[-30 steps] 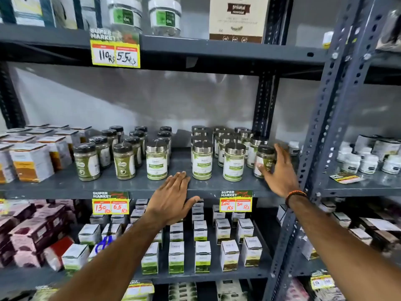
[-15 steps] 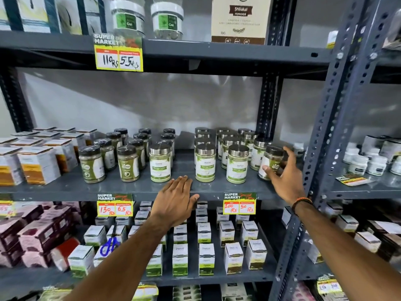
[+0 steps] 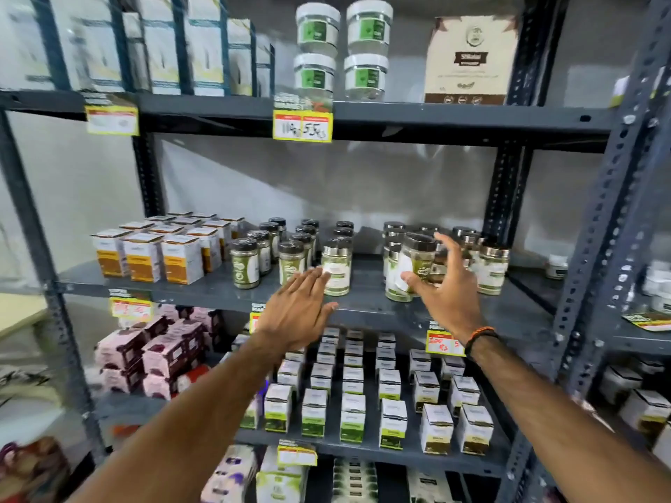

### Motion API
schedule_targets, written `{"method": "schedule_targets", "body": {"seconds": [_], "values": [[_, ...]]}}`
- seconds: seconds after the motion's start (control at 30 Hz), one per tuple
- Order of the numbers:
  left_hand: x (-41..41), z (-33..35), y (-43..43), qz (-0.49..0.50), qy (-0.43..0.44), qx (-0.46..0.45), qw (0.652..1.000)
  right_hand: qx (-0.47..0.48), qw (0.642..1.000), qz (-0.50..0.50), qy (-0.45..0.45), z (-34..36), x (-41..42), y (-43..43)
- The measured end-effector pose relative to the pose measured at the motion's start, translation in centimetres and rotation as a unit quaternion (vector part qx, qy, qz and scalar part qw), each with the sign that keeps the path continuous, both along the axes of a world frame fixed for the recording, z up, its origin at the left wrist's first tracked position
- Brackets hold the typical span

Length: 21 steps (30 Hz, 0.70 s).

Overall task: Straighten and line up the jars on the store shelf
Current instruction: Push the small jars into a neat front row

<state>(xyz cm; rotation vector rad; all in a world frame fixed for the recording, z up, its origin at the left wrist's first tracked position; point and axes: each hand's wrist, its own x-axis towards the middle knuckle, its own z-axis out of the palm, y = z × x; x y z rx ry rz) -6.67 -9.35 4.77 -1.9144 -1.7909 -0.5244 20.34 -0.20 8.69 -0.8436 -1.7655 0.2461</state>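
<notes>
Green-powder jars stand in rows on the grey middle shelf [image 3: 366, 306]. Black-lidded jars [image 3: 246, 263] form the left group and silver-lidded jars [image 3: 492, 271] the right group. My right hand [image 3: 452, 289] is closed around one silver-lidded jar [image 3: 417, 256], which is tilted and raised slightly in front of the right group. My left hand [image 3: 297, 311] is flat with its fingers spread. Its fingertips are at the left side of a silver-lidded front jar [image 3: 337, 272] that stands upright by itself.
Orange-and-white boxes [image 3: 145, 256] fill the shelf's left part. Small green-and-white boxes [image 3: 352, 412] crowd the shelf below, under yellow price tags [image 3: 443, 343]. White-lidded tubs [image 3: 315, 30] sit on the top shelf. A perforated steel upright [image 3: 599, 248] stands close on the right.
My right hand left the rightmost front jar, moved left and took hold of another silver-lidded jar, tilting it. My left hand rose from the shelf edge to the front jar. The view shifted.
</notes>
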Motion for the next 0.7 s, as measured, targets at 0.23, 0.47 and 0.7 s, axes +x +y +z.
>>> {"method": "schedule_targets", "body": {"seconds": [0.23, 0.47, 0.7], "values": [[-11.2, 0.0, -5.7, 0.098, -0.028, -0.002, 0.995, -0.025, 0.994, 0.101, -0.038, -1.5, -12.4, -2.2], [-18.1, -1.0, -6.1, 0.126, -0.062, -0.043, 0.989, -0.064, 0.993, 0.097, -0.025, -3.9, -18.6, -1.5], [-20.5, -3.6, -3.0, 0.132, -0.077, -0.083, 0.985, -0.060, 0.996, 0.066, -0.020, -5.5, -20.5, 0.0]]}}
